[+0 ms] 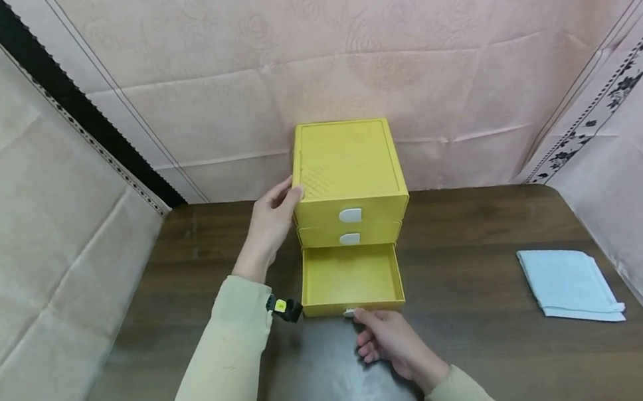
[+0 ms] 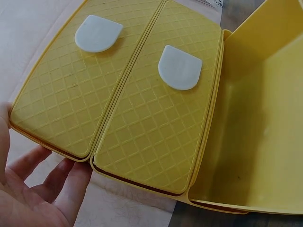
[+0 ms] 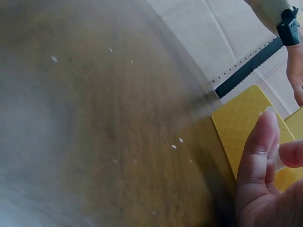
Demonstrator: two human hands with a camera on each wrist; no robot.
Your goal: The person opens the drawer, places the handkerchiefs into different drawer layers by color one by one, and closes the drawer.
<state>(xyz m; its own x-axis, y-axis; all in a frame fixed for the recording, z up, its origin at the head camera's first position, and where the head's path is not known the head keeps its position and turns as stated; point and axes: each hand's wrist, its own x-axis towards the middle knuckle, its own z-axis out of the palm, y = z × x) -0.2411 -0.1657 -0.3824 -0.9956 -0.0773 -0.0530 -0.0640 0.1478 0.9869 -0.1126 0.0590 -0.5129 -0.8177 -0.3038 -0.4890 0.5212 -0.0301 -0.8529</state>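
Yellow drawer front faces the near side, long axis crosswise.

Noted in head view: at four o'clock, folded light-blue cloth, flat on brown table; at twelve, pale creased sheeting; at ten, black strip.

the right hand partly covers the white pull tab on the open yellow plastic drawer. wrist views chop that hand and the left hand off at the edges. white specks on the brown wooden tabletop are way too tiny to make out.
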